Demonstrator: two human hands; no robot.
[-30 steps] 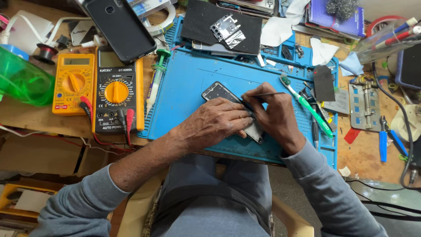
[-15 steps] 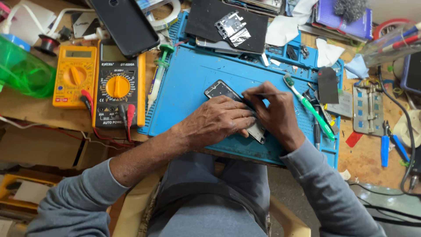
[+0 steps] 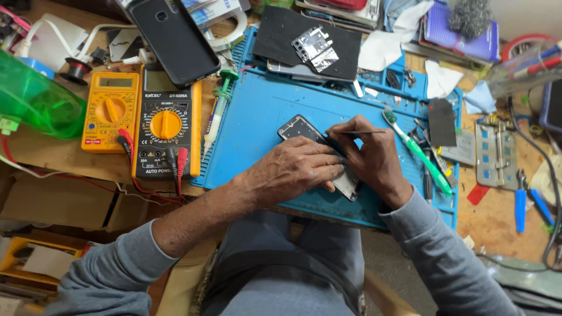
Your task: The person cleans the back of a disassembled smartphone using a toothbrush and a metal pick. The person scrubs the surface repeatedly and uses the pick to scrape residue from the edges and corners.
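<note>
Two hands meet over a phone (image 3: 300, 130) lying aslant on the blue mat (image 3: 257, 123) near the middle of the surface. The left hand (image 3: 293, 169) lies flat across the phone's lower half, fingers closed down on it to pin it. The right hand (image 3: 366, 153) pinches a thin probe (image 3: 357, 132), its tip lost behind the fingers, so I cannot tell just where it touches.

To do this well, I judge the left hand should press evenly so the phone does not pivot on the mat, while the right keeps the probe shallow and works with small wrist moves, its heel braced on the mat. A slip could scratch the phone or stab the pinning fingers, so the tip ought to point away from them.

Against the frame from half a second ago, little differs: both hands hold the same grip on phone and probe. The view has slid slightly, so the two multimeters (image 3: 164, 126) and the green toothbrush (image 3: 418, 151) sit a touch lower and to the right; nothing on the surface itself appears shifted.
</note>
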